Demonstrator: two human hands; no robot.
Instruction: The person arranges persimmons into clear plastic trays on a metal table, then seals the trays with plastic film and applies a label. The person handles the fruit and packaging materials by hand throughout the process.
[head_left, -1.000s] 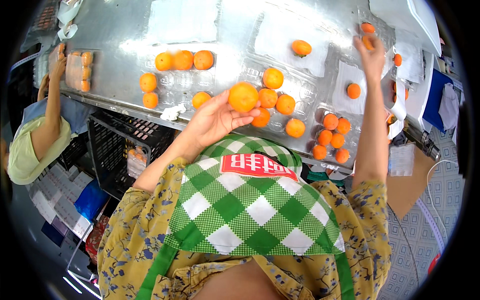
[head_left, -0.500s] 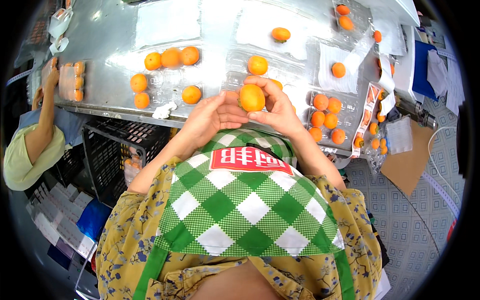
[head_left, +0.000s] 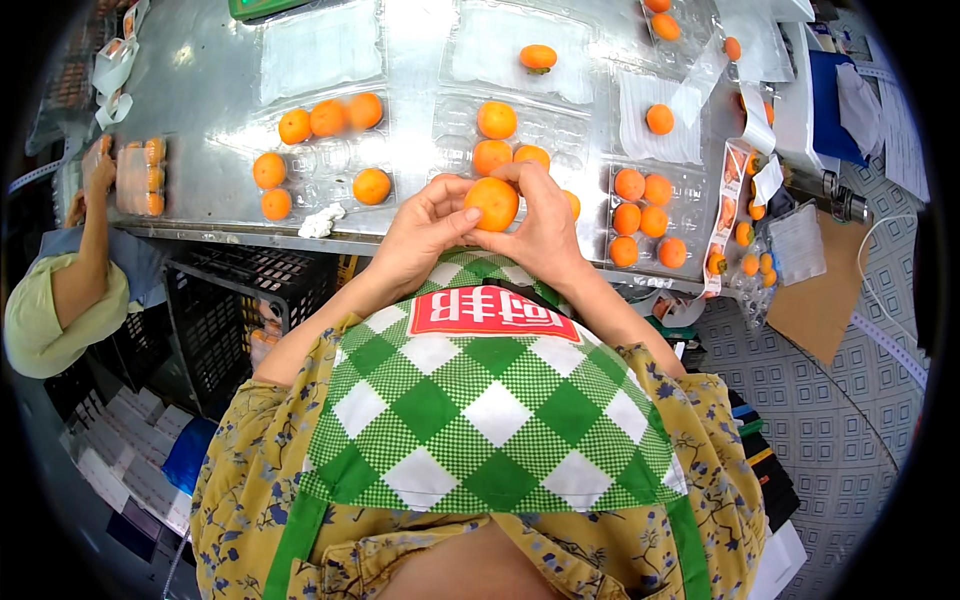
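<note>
Just past the table's near edge, a round orange persimmon [head_left: 492, 206] is held between my two hands, with its leafy cap out of sight. My left hand [head_left: 424, 228] is closed on its left side, thumb across the lower front. From the right, my right hand [head_left: 545, 212] grips it, fingers curled over the top. Behind them lies a clear plastic tray [head_left: 455, 128] with several persimmons in it, partly covered by my hands. To the left, another clear tray [head_left: 325, 165] bears several persimmons. At the right, a third clear tray [head_left: 640, 187] holds persimmons in rows.
On the metal table [head_left: 210, 85] are a crumpled white tissue [head_left: 322, 221] and a lone persimmon [head_left: 538, 57] on a white liner. A black crate [head_left: 215, 315] stands below the edge. At far left, a person's arm [head_left: 88, 220] reaches to a packed tray [head_left: 140, 178].
The persimmon has been turned, so its leafy cap no longer shows. My left fingers and thumb have closed onto it. The view has shifted slightly.
</note>
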